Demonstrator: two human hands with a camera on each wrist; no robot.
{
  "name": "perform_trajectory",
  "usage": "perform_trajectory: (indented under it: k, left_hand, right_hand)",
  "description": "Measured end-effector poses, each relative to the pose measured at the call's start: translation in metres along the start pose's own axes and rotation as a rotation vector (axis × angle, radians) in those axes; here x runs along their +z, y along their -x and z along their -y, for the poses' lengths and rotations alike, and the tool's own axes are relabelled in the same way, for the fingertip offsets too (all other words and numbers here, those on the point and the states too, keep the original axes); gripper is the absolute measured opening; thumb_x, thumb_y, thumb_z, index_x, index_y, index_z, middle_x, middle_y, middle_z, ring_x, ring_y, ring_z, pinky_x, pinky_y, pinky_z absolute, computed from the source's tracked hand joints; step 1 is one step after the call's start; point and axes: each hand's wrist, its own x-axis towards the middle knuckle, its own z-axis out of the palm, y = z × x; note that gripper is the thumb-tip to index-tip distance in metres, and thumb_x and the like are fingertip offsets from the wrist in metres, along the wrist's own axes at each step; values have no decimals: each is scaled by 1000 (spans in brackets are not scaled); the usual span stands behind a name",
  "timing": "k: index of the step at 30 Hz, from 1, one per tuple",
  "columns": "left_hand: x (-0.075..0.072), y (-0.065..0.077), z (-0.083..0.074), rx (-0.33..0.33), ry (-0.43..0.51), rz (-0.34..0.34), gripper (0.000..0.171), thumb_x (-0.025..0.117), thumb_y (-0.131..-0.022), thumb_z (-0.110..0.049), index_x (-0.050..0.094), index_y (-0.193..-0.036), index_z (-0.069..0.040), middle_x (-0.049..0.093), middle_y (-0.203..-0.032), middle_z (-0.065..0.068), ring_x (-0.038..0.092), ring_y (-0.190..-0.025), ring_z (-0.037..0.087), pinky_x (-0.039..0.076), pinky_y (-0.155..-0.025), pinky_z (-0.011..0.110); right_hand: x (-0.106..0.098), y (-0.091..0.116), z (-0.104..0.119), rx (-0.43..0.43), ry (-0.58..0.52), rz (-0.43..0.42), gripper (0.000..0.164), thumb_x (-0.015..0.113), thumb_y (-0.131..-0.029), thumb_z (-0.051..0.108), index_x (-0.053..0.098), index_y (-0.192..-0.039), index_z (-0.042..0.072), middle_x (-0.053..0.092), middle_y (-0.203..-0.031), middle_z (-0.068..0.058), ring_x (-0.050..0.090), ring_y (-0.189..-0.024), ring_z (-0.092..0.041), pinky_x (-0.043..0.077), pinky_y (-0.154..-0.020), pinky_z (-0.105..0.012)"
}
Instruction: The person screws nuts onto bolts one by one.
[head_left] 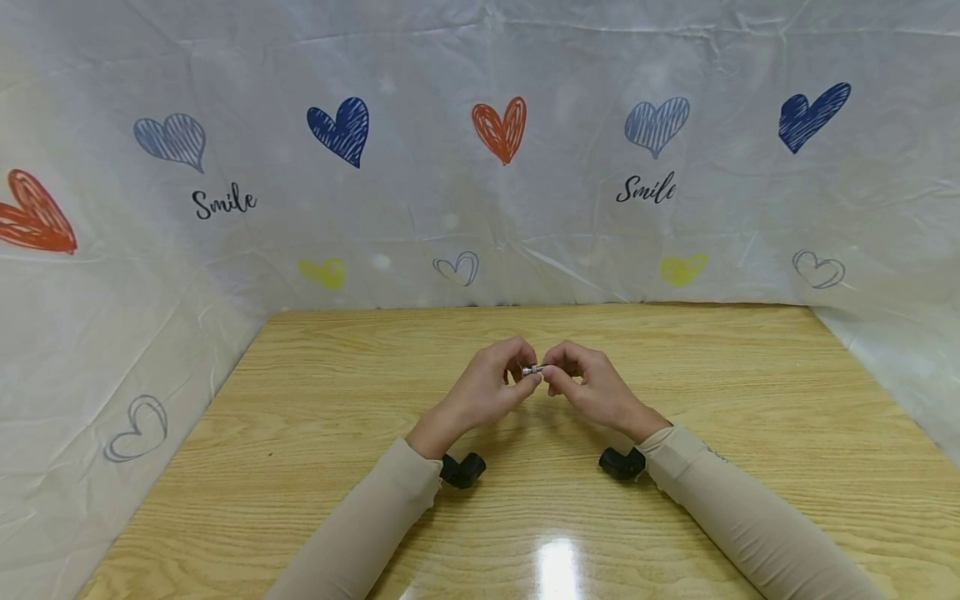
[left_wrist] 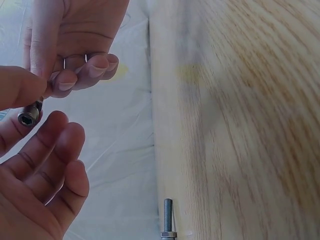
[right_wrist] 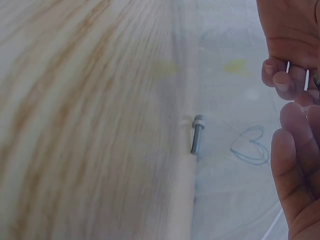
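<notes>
Between both hands is a small metal socket-head bolt, held a little above the wooden table. My left hand pinches its head end with thumb and fingers; the hex recess of the bolt faces the left wrist camera. From the other side, my right hand pinches the shank end, so its tip is covered by fingers. Another bolt with a nut near its head lies on the table, its threaded shank pointing right. In the head view the hands hide it.
The light wood table ends at a pale backdrop sheet printed with hearts and "Smile". Below each wrist hangs a black camera mount, one at the left sleeve and one at the right sleeve.
</notes>
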Motion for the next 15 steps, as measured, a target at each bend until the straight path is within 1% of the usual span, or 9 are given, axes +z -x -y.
perform_trajectory:
  k: [5, 9, 11, 12, 15]
  left_hand:
    - [-1, 1, -1, -4, -1, -3, 3, 61, -94, -17, 60, -92, -14, 57, -85, -7, 53, -73, 8, 46, -65, 29]
    - [-1, 1, 0, -11, -6, -7, 6, 58, -95, -17, 62, -92, -15, 58, -86, -7, 52, -74, 7, 47, -66, 29]
    - [0, 1, 1, -11, -9, -7, 7, 58, -96, -18, 63, -92, -16, 58, -87, -7, 52, -74, 7, 47, -67, 29]
    - [0, 1, 1, -11, -10, -6, 7, 58, -96, -18, 63, -92, -16, 58, -87, -6, 52, -74, 7, 47, -67, 29]
    - [0, 1, 2, -19, -13, 1, 12, 57, -97, -19, 66, -94, -12, 58, -88, -6, 52, -75, 8, 47, -68, 29]
  right_hand:
    - [0, 0, 0, 5, 1, -2, 6, 56, -98, 17, 61, -99, 13, 64, -88, -18, 63, -69, -16, 51, -63, -31]
    - [0, 0, 0, 10, 3, -6, 6, 56, -98, 15, 61, -98, 13, 64, -88, -17, 63, -69, -16, 50, -62, -31]
    - [0, -1, 1, 20, 6, -6, 5, 56, -97, 13, 61, -99, 11, 64, -87, -14, 63, -69, -17, 50, -63, -31]
    - [0, -1, 5, 25, 8, -5, 5, 56, -97, 11, 61, -99, 10, 64, -86, -12, 63, -69, -18, 50, -63, -30]
    - [0, -1, 5, 19, 9, -3, 5, 56, -97, 11, 61, -99, 11, 64, -86, -12, 63, -69, -18, 50, -63, -30]
